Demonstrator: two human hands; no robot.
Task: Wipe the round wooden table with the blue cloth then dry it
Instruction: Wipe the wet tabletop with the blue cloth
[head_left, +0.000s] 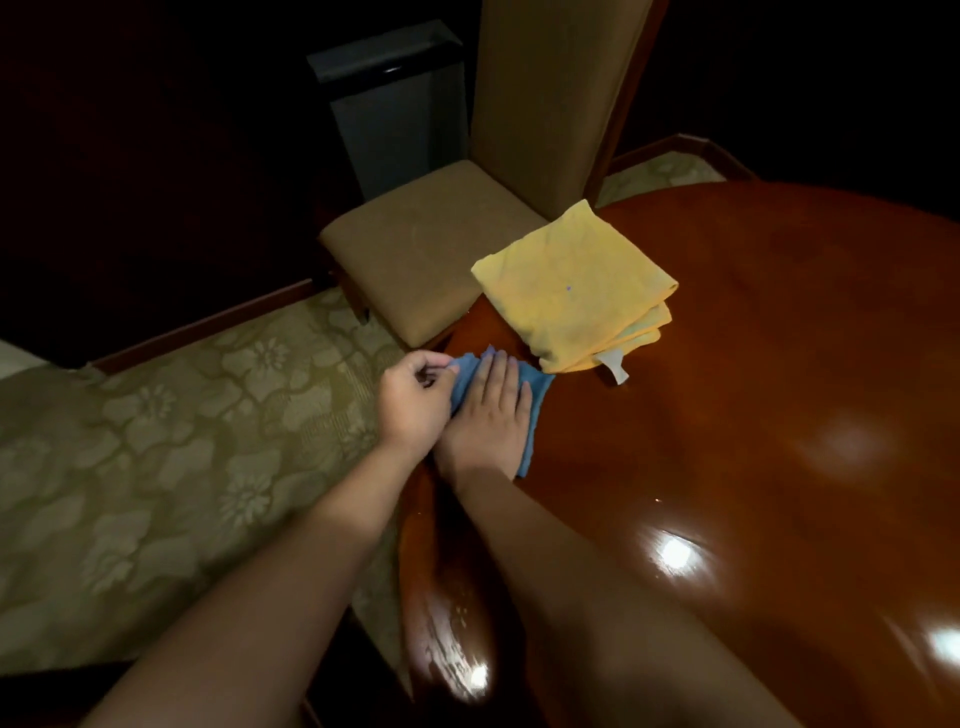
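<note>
At far left a pale green floral-patterned carpet (156, 441) runs under a dark wooden skirting board (208, 322), and this open floor reaches right up to the rim of the round glossy reddish-brown wooden desk (753, 415). The left hand (413, 397) hangs just off that rim, its fingers curled and pinching the near-left corner of the small blue cloth (535, 395). The cloth lies at the very left edge of the desk, partly over the rim. The right hand (491, 415) lies flat on it, fingers straight and together, pressing it to the wood. Behind them a tan upholstered chair (431, 249) is tucked against the desk, with a dark grey rectangular bin (395, 114) beside it; its contents cannot be seen. Just beyond the blue cloth sits a folded yellow cloth (571, 291), close to it, with a white tag (615, 366) whose writing is unreadable. To the right the desk's polished top stretches away, catching bright light reflections.
</note>
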